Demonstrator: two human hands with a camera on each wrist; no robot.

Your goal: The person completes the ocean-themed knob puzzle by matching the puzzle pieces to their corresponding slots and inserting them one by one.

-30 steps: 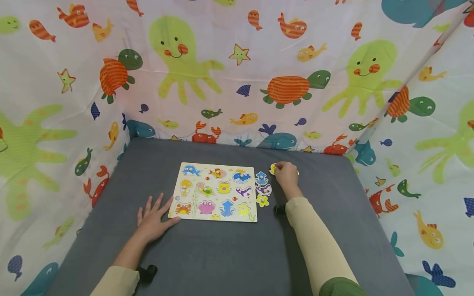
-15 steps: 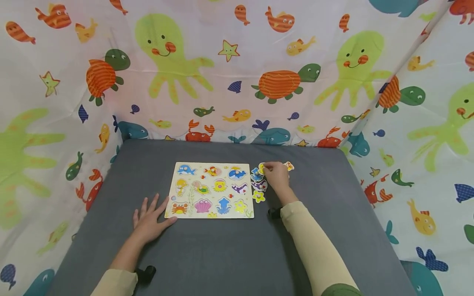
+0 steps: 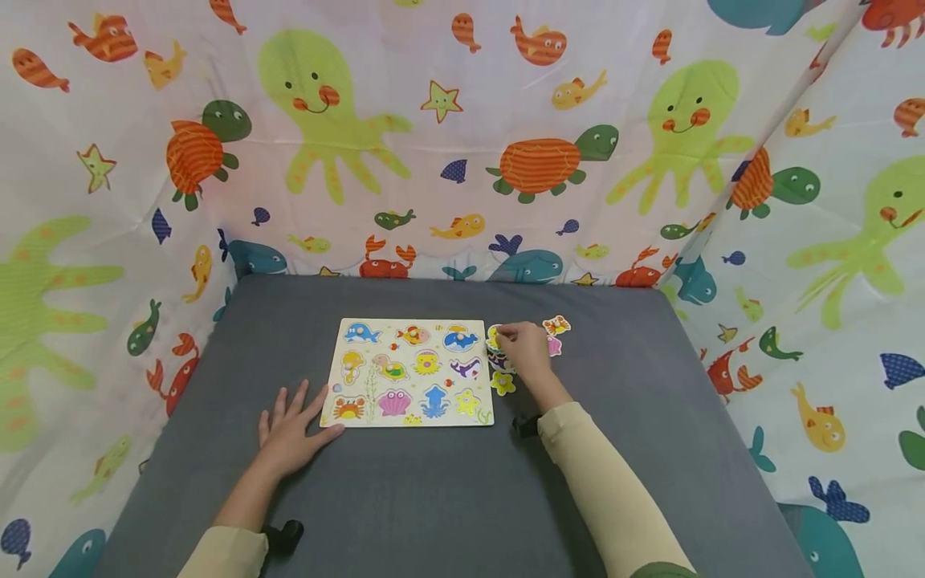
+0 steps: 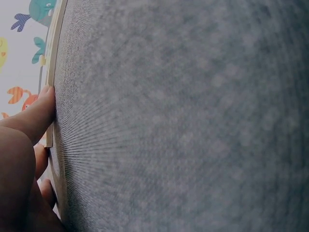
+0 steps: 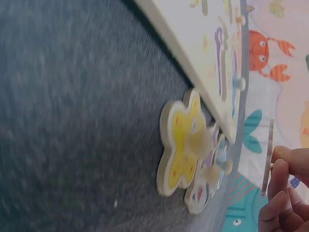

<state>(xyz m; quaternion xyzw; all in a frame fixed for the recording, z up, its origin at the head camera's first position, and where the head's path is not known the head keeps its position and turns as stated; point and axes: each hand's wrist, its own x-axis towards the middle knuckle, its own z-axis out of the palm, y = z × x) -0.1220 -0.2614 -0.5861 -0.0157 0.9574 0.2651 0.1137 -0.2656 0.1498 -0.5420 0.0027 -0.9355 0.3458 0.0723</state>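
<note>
A pale wooden puzzle board (image 3: 390, 325) with sea-animal pictures lies on the grey surface. My left hand (image 3: 289, 433) rests at its lower left corner, fingers spread; in the left wrist view the thumb (image 4: 41, 108) touches the board's edge. My right hand (image 3: 526, 353) pinches a yellow puzzle piece (image 3: 495, 337), seen edge-on and raised in the right wrist view. Beneath this hand, a purple whale piece (image 3: 503, 365) is partly hidden. A yellow star piece (image 5: 178, 145) with a round knob lies close by the board's right edge.
Right of the right hand lie a crab piece (image 3: 556, 325) and a pink piece (image 3: 554, 345), the pink one partly covered. A fabric curtain (image 3: 462, 144) printed with sea animals surrounds the grey padded surface (image 3: 419, 506) at the back and sides.
My right hand has moved left with the yellow piece, to beside the board's right edge. The crab and pink pieces have come into sight behind it. The left hand stays at the board.
</note>
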